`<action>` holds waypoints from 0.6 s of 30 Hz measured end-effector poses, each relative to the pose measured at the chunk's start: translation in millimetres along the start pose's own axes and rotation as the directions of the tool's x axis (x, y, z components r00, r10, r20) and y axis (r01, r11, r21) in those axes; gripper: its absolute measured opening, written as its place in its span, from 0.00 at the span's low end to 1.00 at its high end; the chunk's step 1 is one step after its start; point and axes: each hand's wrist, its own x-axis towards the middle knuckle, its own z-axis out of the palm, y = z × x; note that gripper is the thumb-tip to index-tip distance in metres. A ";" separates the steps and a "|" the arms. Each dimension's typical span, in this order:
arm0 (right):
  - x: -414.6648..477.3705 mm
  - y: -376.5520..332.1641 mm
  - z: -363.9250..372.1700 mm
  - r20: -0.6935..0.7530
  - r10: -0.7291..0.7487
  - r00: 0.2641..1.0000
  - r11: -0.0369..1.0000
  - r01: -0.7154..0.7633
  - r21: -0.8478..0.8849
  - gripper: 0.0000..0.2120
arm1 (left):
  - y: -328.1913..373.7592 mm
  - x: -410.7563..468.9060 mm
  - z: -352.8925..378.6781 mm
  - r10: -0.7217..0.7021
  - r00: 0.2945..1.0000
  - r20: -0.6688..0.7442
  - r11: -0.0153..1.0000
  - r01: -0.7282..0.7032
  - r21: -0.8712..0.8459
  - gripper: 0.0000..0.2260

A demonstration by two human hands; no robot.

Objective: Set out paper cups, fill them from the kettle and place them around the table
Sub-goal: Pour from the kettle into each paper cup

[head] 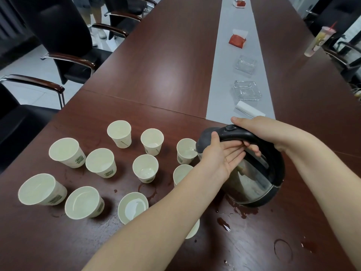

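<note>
A long dark reddish-brown wooden desk [156, 75] is seen running away from the near edge, with a pale grey strip [230, 75] laid down its middle. Black armchairs [64, 36] are drawn up along the left edge. A cluster of white paper cups [145, 167] is set upright near the near-left corner, with wet patches [224, 223] spread among them and toward the near edge. A steel electric kettle with a black handle and base [252, 178] is held tilted just right of the cluster, its spout lowered over the rim of one paper cup [185, 153]. The handle is gripped from above by the right hand [259, 128]. The left hand [220, 153] is pressed flat against the kettle's lid end, fingers straight. Two clear glass ashtrays [247, 90], a white paper roll [250, 111] and red packets [237, 41] are laid on the strip.
</note>
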 end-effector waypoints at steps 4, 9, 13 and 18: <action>-0.9 3.8 -0.1 -0.009 -0.006 1.000 1.000 0.006 0.009 0.31 | -1.6 -0.5 0.5 0.000 1.000 0.000 1.000 0.000 0.006 0.30; -0.6 9.8 2.0 -0.010 -0.016 1.000 0.999 0.017 0.033 0.31 | -5.3 -0.8 -0.1 0.014 1.000 0.006 1.000 -0.014 0.015 0.30; -0.3 14.8 1.8 -0.018 -0.033 0.999 0.998 0.034 0.050 0.31 | -7.7 -0.4 -0.2 0.023 1.000 0.009 0.999 -0.023 0.027 0.30; -3.5 25.5 2.1 -0.042 -0.074 0.996 0.991 0.078 0.105 0.31 | -10.9 -3.4 1.7 0.037 0.999 0.007 0.997 -0.037 0.072 0.30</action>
